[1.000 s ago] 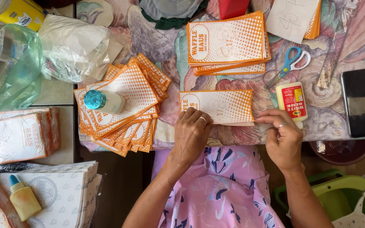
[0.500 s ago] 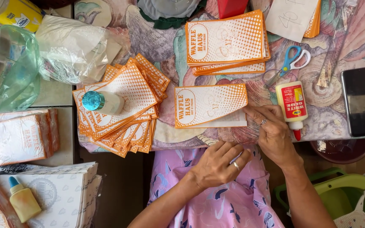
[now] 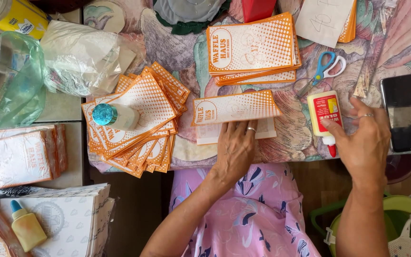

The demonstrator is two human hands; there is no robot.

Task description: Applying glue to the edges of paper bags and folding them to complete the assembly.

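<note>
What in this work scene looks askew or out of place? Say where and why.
The orange paper bags left of the left hand lie fanned at mixed angles, weighted by a bottle, unlike the squared stack above. The right hand touches a glue bottle.

Patterned tablecloth (image 3: 167, 43) (orange bags (image 3: 236, 107), glue (image 3: 326, 114), scissors (image 3: 327, 66))

Yellow can (image 3: 10, 16) cut by top edge; green bin (image 3: 405, 223) cut bottom right.

An orange-and-white paper bag (image 3: 236, 108) lies flat, mid-frame, long side across. A white glue bottle (image 3: 325, 114) with a red tip lies just right of it.
</note>
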